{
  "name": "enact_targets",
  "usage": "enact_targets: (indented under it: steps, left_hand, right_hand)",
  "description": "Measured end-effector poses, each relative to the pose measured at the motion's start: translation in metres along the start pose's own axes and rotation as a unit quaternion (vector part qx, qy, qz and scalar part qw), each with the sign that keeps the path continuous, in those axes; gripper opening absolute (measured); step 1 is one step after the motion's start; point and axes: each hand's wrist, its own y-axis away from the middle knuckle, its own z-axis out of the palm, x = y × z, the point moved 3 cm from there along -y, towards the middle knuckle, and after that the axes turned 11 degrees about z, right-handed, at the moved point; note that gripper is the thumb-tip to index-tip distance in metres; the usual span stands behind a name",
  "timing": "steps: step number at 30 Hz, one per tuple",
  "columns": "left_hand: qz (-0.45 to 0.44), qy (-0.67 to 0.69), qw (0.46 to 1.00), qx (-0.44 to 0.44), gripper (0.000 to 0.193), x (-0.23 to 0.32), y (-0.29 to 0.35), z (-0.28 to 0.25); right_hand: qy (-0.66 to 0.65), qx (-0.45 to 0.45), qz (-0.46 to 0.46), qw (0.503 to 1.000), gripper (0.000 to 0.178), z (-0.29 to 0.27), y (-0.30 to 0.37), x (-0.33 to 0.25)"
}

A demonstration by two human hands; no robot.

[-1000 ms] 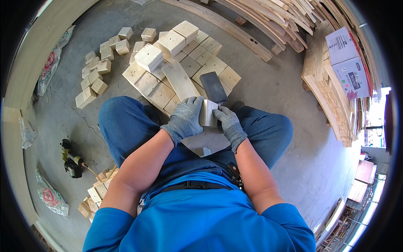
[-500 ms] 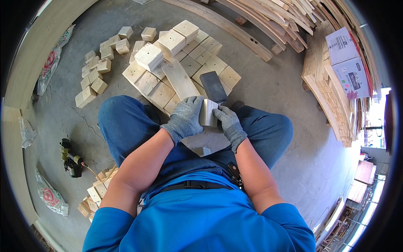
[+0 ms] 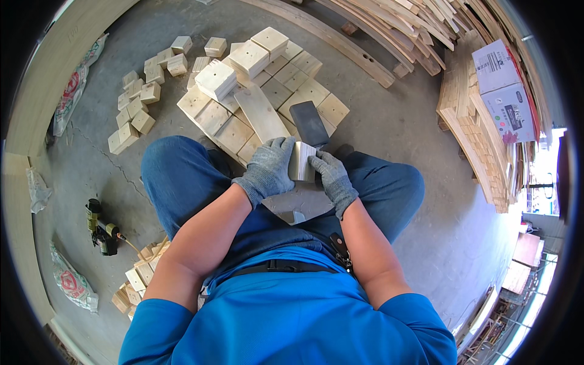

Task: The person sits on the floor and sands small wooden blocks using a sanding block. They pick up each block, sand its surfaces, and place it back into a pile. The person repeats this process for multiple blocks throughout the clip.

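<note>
Both my hands wear grey knitted gloves and press a pale wooden block (image 3: pixel 302 162) between them, above my lap. My left hand (image 3: pixel 268 167) is closed against its left side, next to the near end of a flat wooden board (image 3: pixel 261 113). From the right, my right hand (image 3: pixel 333 176) grips the same block with curled fingers and thumb. A black mallet head (image 3: pixel 309 123) lies just beyond the block, on a low platform of wooden blocks (image 3: pixel 214 117). Several blocks (image 3: pixel 217 79) are stacked on that platform.
Loose blocks (image 3: pixel 143 122) sit on the concrete floor at the far left. A nail gun (image 3: pixel 102 228) with a yellow hose lies left of my leg, near more blocks (image 3: pixel 141 277). Stacked timber (image 3: pixel 471 115) and a cardboard box (image 3: pixel 506 91) stand at right.
</note>
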Motion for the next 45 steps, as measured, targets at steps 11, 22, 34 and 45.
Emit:
enact_targets:
  steps: [11, 22, 34, 45]
  left_hand:
    - [-0.004, 0.001, 1.0, -0.006, 0.104, -0.001, 0.0, 0.001]
    - [-0.015, -0.003, 1.0, -0.009, 0.103, -0.001, 0.0, 0.0]
    - [-0.012, -0.001, 1.0, -0.014, 0.103, -0.003, 0.0, 0.001]
    - [-0.008, -0.003, 1.0, -0.012, 0.102, 0.001, -0.001, -0.003]
  right_hand:
    - [0.018, 0.003, -0.006, 1.0, 0.046, 0.001, 0.001, -0.002]
    - [0.012, -0.009, 0.019, 1.0, 0.047, 0.001, 0.004, -0.007]
    - [0.018, 0.003, 0.005, 1.0, 0.048, 0.0, 0.003, -0.006]
    - [-0.014, 0.0, 0.03, 0.999, 0.046, 0.0, -0.001, 0.004]
